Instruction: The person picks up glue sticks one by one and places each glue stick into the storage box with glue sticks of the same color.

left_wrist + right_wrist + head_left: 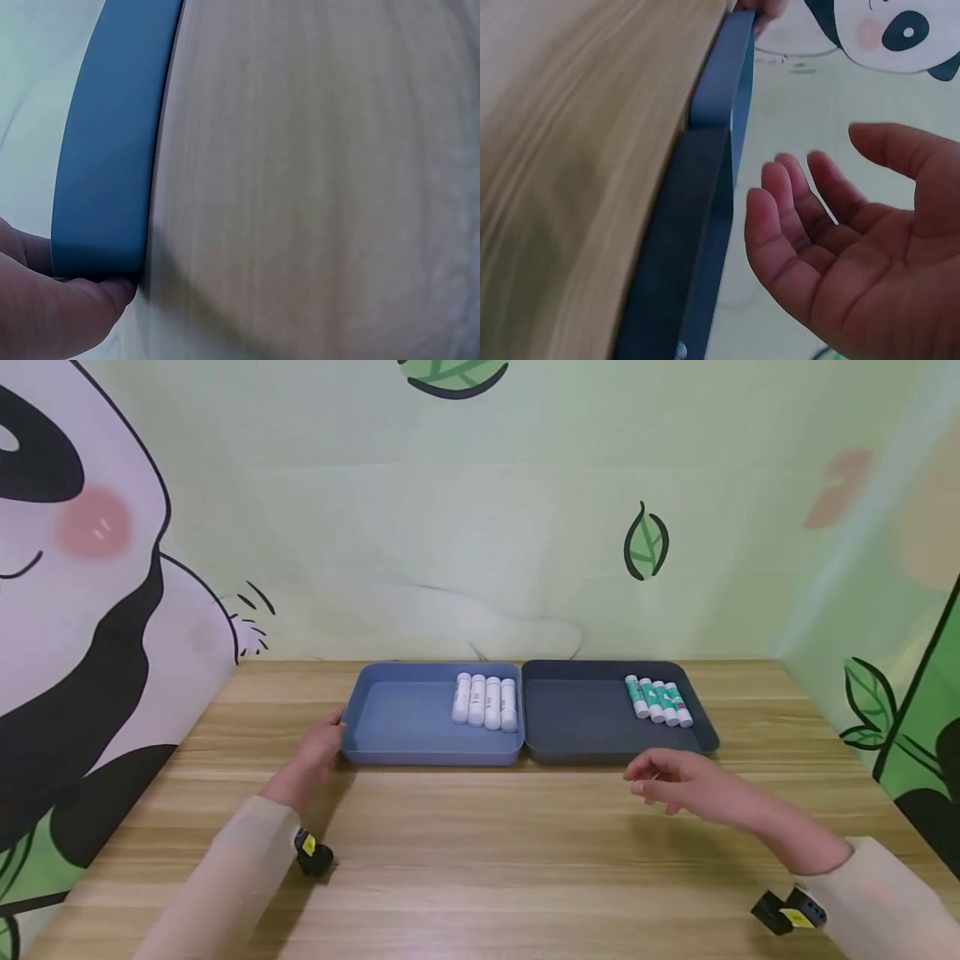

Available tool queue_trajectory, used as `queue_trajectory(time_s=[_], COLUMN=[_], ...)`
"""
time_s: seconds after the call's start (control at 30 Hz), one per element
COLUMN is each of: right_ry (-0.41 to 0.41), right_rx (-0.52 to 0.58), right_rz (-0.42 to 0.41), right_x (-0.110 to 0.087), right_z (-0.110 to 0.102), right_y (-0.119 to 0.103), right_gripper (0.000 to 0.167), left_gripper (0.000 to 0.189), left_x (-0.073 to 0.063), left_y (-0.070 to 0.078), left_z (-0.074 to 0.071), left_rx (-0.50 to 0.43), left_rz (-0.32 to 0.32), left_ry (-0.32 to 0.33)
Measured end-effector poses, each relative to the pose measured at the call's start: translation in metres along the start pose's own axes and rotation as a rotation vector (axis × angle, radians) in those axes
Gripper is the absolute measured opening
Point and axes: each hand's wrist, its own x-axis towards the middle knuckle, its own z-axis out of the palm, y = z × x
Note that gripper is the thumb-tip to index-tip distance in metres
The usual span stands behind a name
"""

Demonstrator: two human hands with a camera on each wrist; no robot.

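Note:
At the left end of the blue tray (397, 758), my left hand (318, 747) grips the outer edge. The left wrist view shows thumb and finger against the corner of that blue tray (112, 150). In the blue tray's right part lie several white capped tubes (485, 702) side by side. Beside it stands a dark grey tray (577, 727), with several white-and-green capped tubes (659, 700) in a row on its right side. My right hand (686, 783) hovers before the dark tray, its fingers loosely bent and holding nothing, as the right wrist view of this hand (855, 247) confirms.
Both trays stand side by side near the back of the wooden table (465, 860). Behind them rises a pale green wall (337, 527) printed with a panda (75, 568) and leaves. Each wrist wears a small black camera (313, 853).

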Motion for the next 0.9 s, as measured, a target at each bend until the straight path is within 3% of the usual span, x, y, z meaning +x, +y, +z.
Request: queue_trajectory(time_s=[0.13,0.37,0.57,0.73,0.9], right_ry=[-0.006,0.064,0.131,0.352,0.588], right_rx=[-0.021,-0.108,-0.161,-0.172,-0.067], right_rz=[0.011,0.017,-0.022,-0.064,-0.131], right_x=[-0.009,-0.024,-0.036,-0.04,-0.039], right_z=[-0.015,-0.038,-0.064,-0.084,-0.092], right_y=[0.004,-0.002,-0.012,-0.025,-0.044], right_gripper=[0.034,0.033,0.034,0.029,0.016], left_gripper=[0.059,0.061,0.06,0.064,0.066], left_x=[0.001,-0.001,-0.016,-0.04,-0.065], left_y=[0.001,0.011,0.042,0.084,0.123], left_z=[-0.006,-0.014,-0.024,-0.035,-0.035], left_rx=[-0.014,0.012,0.264,0.449,0.545], left_rz=[-0.016,0.0,0.126,0.249,0.408], left_ry=[-0.03,-0.098,-0.081,-0.039,0.08])
